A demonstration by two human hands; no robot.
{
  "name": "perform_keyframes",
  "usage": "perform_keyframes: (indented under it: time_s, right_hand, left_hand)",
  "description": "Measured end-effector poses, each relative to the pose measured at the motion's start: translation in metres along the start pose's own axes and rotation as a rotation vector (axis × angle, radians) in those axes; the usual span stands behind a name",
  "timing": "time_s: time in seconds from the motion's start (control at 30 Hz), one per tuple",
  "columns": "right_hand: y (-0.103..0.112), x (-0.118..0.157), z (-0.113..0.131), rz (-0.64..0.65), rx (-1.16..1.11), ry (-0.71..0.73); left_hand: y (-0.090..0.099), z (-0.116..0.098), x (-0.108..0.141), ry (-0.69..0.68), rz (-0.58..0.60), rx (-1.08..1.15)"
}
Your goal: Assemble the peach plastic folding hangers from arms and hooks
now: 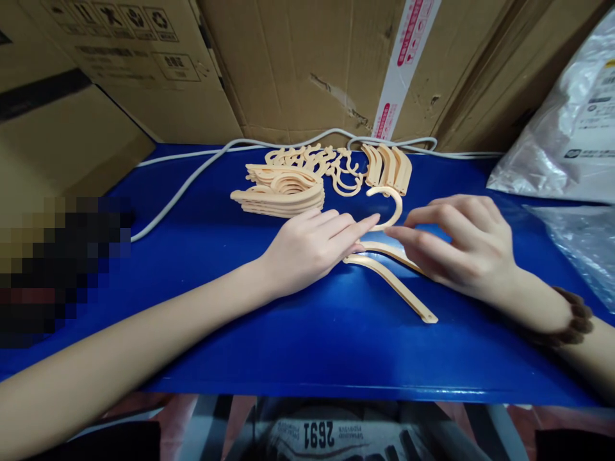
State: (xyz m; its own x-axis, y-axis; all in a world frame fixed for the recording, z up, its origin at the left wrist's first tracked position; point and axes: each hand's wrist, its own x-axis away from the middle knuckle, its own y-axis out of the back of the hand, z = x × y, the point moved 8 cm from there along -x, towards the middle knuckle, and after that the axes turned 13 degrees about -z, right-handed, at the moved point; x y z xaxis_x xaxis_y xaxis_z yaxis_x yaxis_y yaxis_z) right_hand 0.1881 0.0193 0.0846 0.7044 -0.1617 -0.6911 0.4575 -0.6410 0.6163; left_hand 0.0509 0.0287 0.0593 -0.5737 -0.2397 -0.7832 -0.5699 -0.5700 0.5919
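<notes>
My left hand (317,246) is closed over the inner ends of two hanger arms, its index finger stretched along the foot of a cream plastic hook (398,208). The near hanger arm (391,282) slants down to the right across the blue table. Behind it the far hanger arm (387,249) runs under my right hand (461,237). The fingers of my right hand are curled, with the index fingertip at the hook's lower end; its thumb is mostly hidden. Whether the hook is joined to the arms cannot be made out.
Stacked cream hangers (281,192), loose hooks (346,179) and a row of hanger arms (388,168) lie at the back of the blue table (230,346). A white cable (177,198) curves behind them. Cardboard boxes (298,70) and a plastic bag (552,134) stand around.
</notes>
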Motion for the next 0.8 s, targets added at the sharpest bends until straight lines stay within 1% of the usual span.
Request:
perform_keyframes:
  time_s: [0.07,0.17,0.27,0.37,0.5,0.63,0.73,0.8]
  right_hand:
    - [-0.004,0.000,0.002,0.045,-0.040,-0.010]
    - [-0.010,-0.001,-0.001,0.094,-0.168,-0.114]
    - [-0.016,0.000,-0.004,0.138,-0.310,-0.216]
    - [-0.021,0.001,-0.005,0.149,-0.425,-0.278]
    - [-0.028,0.003,0.001,0.183,-0.514,-0.285]
    - [-0.035,0.006,0.009,0.222,-0.524,-0.246]
    - [-0.035,0.006,0.011,0.211,-0.507,-0.213]
    - [-0.033,0.006,0.010,0.191,-0.495,-0.217]
  left_hand:
    - [0.003,0.001,0.000,0.025,-0.023,0.019]
    - [0.008,0.003,-0.001,0.063,-0.069,0.060]
    - [0.009,0.004,-0.001,0.109,-0.066,0.091]
    - [0.007,0.007,0.000,0.172,-0.048,0.129]
    - [0.004,0.009,0.001,0.202,-0.035,0.164]
    - [0.001,0.013,0.003,0.217,-0.026,0.134]
    - [0.002,0.013,0.004,0.202,-0.043,0.132]
    - [0.003,0.011,0.004,0.186,-0.048,0.137]
